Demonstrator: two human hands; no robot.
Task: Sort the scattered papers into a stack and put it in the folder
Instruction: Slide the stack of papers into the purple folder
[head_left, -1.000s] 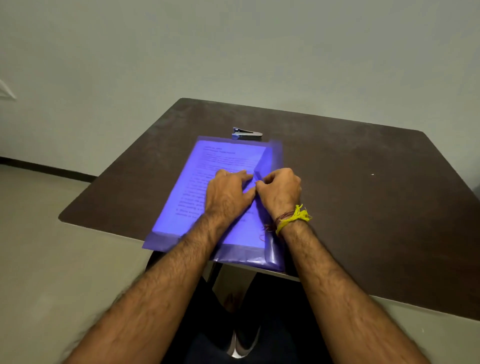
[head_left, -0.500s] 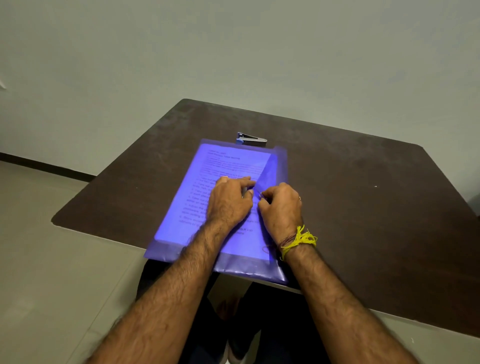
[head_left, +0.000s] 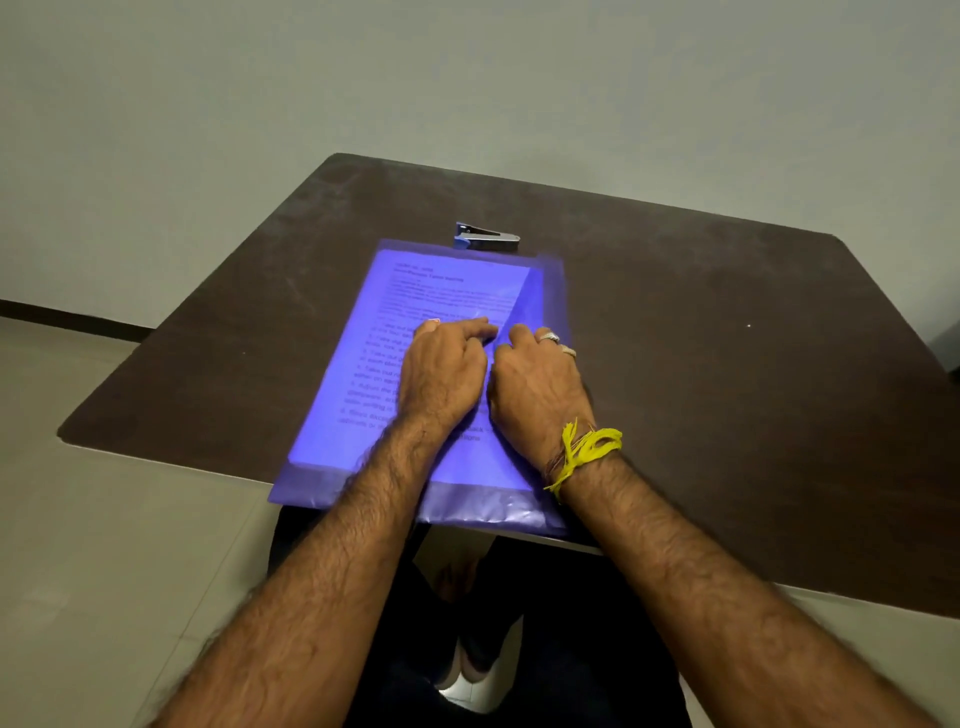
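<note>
Both our hands rest on the purple folder with the papers inside it.

The folder lies flat on the dark table, its near end jutting past the table's near edge; its long axis runs away from us, tilted slightly right, and the printed page reads upright towards us. Our left hand presses on the folder's middle with fingers lightly bent. Just right of it, touching, our right hand has fingers curled at the folder's diagonal flap; whether it pinches the flap we cannot tell. A stapler sits just beyond the folder's far end.
</note>
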